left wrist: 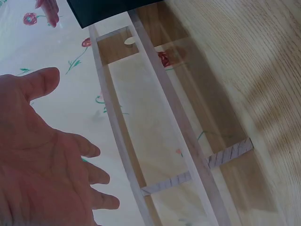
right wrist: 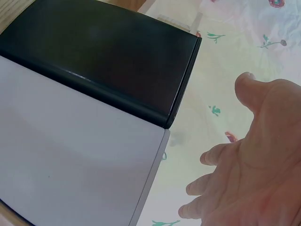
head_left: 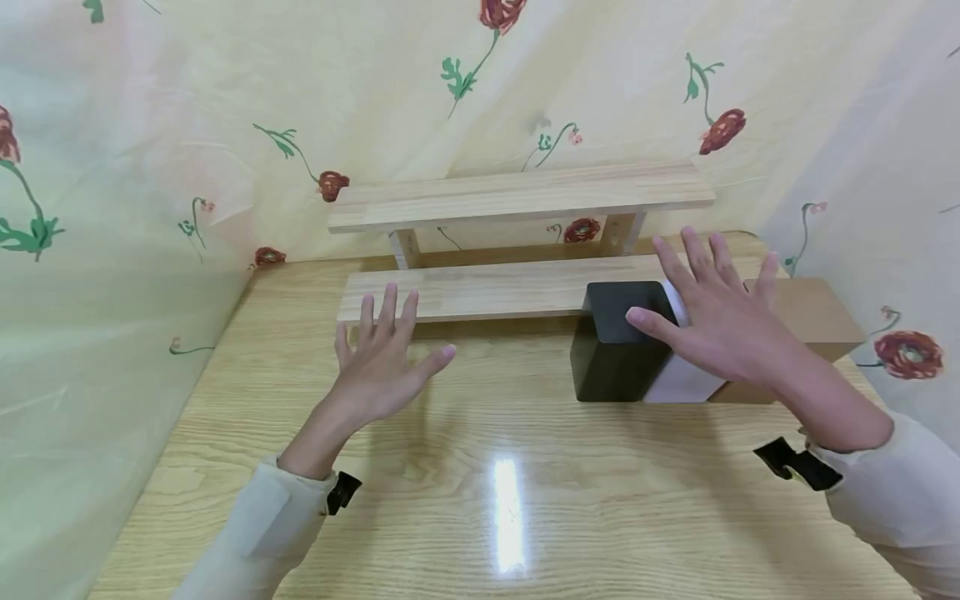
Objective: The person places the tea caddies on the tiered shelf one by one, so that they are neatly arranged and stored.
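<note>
My left hand (head_left: 382,375) is held out with fingers spread and nothing in it, in front of the left end of a two-tier wooden shelf (head_left: 465,293). In the left wrist view its palm (left wrist: 42,155) faces the shelf's boards. My right hand (head_left: 720,325), fingers also spread, hovers over a row of upright boxes and hides part of them. The row has a black box (head_left: 618,358), a white box (head_left: 678,382) and a brown cardboard box (head_left: 813,308). In the right wrist view the black box (right wrist: 108,52) and white box (right wrist: 70,150) stand side by side, apart from the hand.
The shelf's upper board (head_left: 525,193) rests on two short uprights along the back of the wood-grain table (head_left: 420,508). A flowered cloth (head_left: 375,100) hangs behind and at both sides. A bright light reflection (head_left: 507,512) lies on the tabletop.
</note>
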Motion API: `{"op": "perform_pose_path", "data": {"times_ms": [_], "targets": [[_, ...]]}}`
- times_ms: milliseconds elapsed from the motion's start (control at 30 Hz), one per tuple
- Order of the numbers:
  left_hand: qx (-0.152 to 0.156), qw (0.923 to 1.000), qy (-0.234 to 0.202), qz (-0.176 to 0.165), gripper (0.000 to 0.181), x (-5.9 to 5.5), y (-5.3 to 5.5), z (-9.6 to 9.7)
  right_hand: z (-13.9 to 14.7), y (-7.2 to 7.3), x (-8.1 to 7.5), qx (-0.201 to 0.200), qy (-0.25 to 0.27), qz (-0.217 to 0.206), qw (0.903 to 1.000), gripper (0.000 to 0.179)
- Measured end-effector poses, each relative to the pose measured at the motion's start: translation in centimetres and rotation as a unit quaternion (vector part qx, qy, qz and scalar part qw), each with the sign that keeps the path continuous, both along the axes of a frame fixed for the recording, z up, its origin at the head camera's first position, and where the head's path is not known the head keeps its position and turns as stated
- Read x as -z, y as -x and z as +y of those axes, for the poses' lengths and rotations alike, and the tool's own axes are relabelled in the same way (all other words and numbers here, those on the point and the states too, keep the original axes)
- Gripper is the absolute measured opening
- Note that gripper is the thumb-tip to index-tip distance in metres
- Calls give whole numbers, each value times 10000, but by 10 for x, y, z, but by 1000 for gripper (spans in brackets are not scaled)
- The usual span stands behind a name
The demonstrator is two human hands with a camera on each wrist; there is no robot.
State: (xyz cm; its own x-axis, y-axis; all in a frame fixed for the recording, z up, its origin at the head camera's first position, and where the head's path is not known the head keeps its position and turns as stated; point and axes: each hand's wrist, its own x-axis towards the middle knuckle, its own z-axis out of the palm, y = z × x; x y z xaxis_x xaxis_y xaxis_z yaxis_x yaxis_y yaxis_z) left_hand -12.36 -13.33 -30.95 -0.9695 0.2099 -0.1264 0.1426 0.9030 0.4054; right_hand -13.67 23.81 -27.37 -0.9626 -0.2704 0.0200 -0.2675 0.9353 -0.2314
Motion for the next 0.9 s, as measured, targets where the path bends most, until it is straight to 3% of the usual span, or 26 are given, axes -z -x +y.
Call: {"op": "perform_pose_path", "data": {"times_ms": [267, 900], "targets": [[-53, 10000, -4, 33, 89, 8, 2, -3, 3, -4, 5, -31, -59, 55, 10000, 89], [-153, 9988, -461, 85, 93, 31, 7, -14, 2, -11, 18, -230, -132, 353, 9990, 92]]}}
